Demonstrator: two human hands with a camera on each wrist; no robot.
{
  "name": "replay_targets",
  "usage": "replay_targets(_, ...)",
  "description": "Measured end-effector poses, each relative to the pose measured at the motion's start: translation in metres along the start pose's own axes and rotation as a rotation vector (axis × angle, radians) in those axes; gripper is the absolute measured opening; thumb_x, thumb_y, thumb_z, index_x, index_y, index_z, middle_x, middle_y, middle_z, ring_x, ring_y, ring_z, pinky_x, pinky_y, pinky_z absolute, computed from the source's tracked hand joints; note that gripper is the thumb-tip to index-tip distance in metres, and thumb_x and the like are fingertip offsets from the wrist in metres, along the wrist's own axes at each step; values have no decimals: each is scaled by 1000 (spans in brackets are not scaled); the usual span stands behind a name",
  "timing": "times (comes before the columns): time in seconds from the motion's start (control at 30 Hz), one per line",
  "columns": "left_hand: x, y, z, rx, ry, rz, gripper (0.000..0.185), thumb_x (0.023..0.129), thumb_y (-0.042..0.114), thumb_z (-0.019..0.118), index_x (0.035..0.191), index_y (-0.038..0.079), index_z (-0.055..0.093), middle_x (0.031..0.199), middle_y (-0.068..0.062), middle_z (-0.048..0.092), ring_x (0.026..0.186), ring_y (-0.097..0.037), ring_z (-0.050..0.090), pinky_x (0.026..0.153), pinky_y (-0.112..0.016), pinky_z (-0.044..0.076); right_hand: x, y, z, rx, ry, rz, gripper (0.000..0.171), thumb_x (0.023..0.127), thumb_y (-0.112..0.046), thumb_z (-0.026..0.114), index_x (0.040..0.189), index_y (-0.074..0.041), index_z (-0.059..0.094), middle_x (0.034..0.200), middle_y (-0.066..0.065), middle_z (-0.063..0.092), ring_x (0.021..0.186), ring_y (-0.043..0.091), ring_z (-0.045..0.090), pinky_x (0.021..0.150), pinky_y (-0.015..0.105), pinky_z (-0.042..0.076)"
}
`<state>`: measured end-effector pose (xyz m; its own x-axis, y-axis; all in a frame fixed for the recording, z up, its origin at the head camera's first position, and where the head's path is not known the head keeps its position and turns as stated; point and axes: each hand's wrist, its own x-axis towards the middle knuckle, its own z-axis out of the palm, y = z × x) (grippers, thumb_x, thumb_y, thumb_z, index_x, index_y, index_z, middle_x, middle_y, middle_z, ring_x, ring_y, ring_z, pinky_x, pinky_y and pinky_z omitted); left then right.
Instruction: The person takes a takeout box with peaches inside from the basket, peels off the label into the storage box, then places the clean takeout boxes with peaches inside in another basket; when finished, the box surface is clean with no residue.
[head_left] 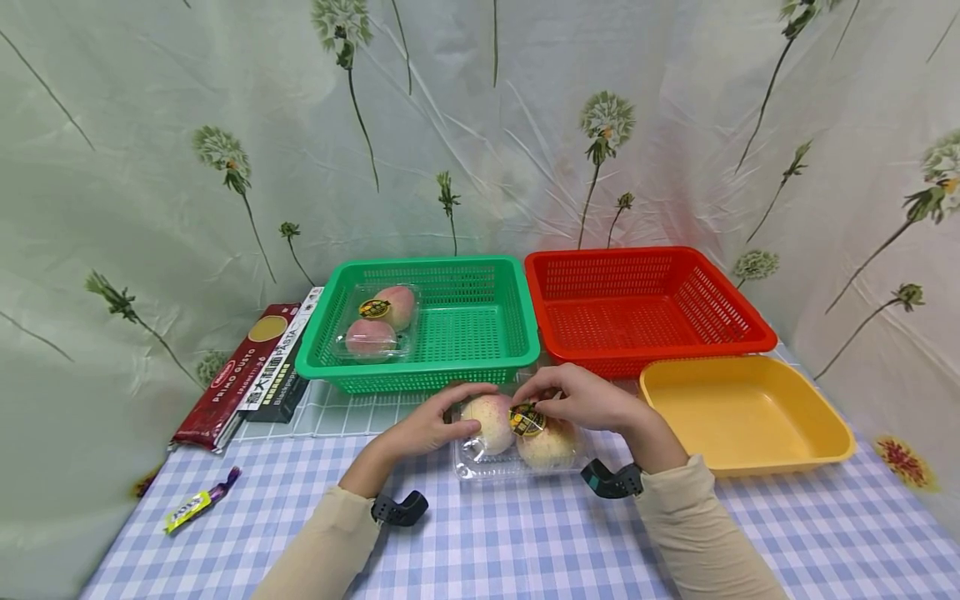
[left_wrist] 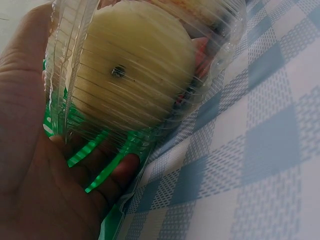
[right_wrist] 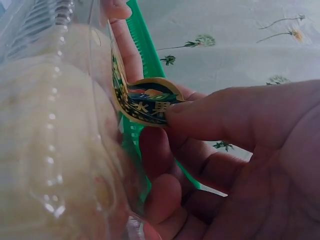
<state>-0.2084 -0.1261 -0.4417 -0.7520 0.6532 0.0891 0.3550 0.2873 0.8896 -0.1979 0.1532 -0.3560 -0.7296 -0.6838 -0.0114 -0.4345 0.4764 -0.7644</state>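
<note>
Far left on the checked tablecloth (head_left: 480, 542): a small purple and yellow candy wrapper (head_left: 197, 502). Behind it, leaning against the flowered backdrop: a dark red pasta pack (head_left: 236, 375) and a black and white pasta box (head_left: 281, 362), side by side and touching.

Next to the right: green basket (head_left: 450, 362), containing a second clear pack of two peaches (head_left: 377, 321) in its left part.

Centre, just in front of the green basket: clear clamshell (head_left: 517, 454) resting on the tablecloth, with two pale peaches inside. Left hand (head_left: 431, 425) curled round the clamshell's left end, fingers over the top and far side; in the left wrist view, palm (left_wrist: 35, 190) pressed against the ribbed plastic (left_wrist: 130, 75). Right hand (head_left: 585, 398) over the clamshell's right half, thumb and fingers pinching the round yellow and black sticker (head_left: 527, 419) on the lid; in the right wrist view, sticker (right_wrist: 147, 102) partly lifted off the plastic, its edge under the thumb (right_wrist: 225, 117).

Right of centre: red basket (head_left: 645, 350), touching the green one. Far right: yellow tray (head_left: 825, 433), just in front of the red basket.
</note>
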Motion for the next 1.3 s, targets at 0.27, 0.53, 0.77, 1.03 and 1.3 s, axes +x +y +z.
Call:
replay_targets(0.27, 2, 0, 0, -8, -8, 0, 54, 98, 31, 64, 149, 22, 48, 151, -2, 47, 138, -24, 43, 112, -47, 36, -3, -1, -3, 29, 0, -14, 23, 96, -3, 59, 109, -12, 75, 104, 3, 70, 88, 18, 58, 75, 25, 52)
replay_targets(0.53, 2, -1, 0, -5, -8, 13, 55, 98, 30, 64, 149, 19, 48, 151, -3, 48, 138, -24, 43, 112, -47, 36, -5, -2, -6, 61, 7, -49, 22, 98, -4, 58, 107, -13, 76, 103, 4, 70, 88, 17, 59, 75, 25, 53)
replay_targets(0.77, 1, -1, 0, -10, -7, 15, 56, 97, 31, 65, 149, 19, 48, 151, -3, 48, 138, -24, 43, 111, -46, 37, -17, 0, -20, 223, 33, -65, 19, 100, -6, 55, 111, 0, 71, 108, 15, 68, 94, 19, 67, 83, 32, 59)
replay_targets(1.03, 0, -2, 0, -10, -7, 10, 55, 97, 30, 65, 149, 21, 48, 152, -3, 47, 137, -24, 43, 110, -44, 39, -34, 4, -42, 263, 104, 61, 16, 100, -11, 59, 109, 2, 63, 107, 20, 64, 83, 27, 70, 71, 40, 62)
replay_targets(1.3, 0, -2, 0, -14, -2, 12, 53, 97, 28, 65, 148, 23, 49, 152, -3, 47, 138, -24, 43, 111, -45, 38, -56, 14, -64, 145, 232, 147, 9, 97, -9, 63, 103, -2, 63, 106, 19, 62, 80, 21, 67, 69, 40, 61)
